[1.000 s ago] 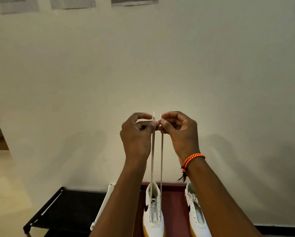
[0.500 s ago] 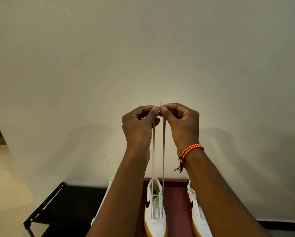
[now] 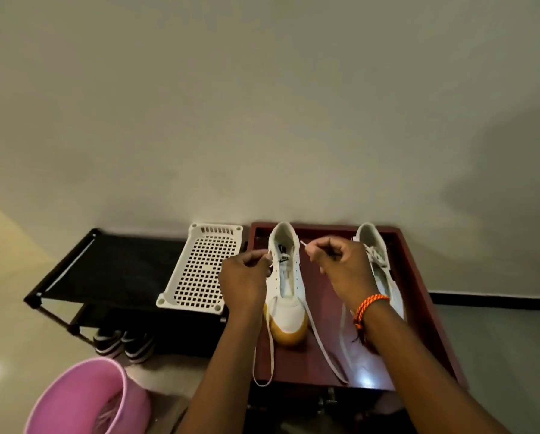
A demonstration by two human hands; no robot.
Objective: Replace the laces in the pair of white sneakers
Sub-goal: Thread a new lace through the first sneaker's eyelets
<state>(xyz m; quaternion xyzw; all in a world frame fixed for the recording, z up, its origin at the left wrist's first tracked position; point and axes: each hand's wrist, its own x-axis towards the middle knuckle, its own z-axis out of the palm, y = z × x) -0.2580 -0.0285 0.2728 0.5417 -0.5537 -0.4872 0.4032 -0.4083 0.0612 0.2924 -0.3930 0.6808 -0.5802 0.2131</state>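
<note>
White sneaker (image 3: 285,296) on red table (image 3: 418,311), black swoosh tongue label (image 3: 283,259), lettering unreadable; left hand (image 3: 243,281) and right hand (image 3: 340,267) each pinched a white lace (image 3: 320,339) end

a dark red table (image 3: 418,277) is standing against a pale wall (image 3: 262,104). just beside it on its left, a white perforated plastic tray (image 3: 199,270) is lying on a black rack (image 3: 115,267), touching the table's edge or nearly so. under the rack, a pair of dark shoes (image 3: 123,343) is sitting side by side on the glossy floor (image 3: 18,333). a pink bucket (image 3: 81,402) is standing in the lower left corner, with something pale lying inside it, too blurred to tell.
</note>
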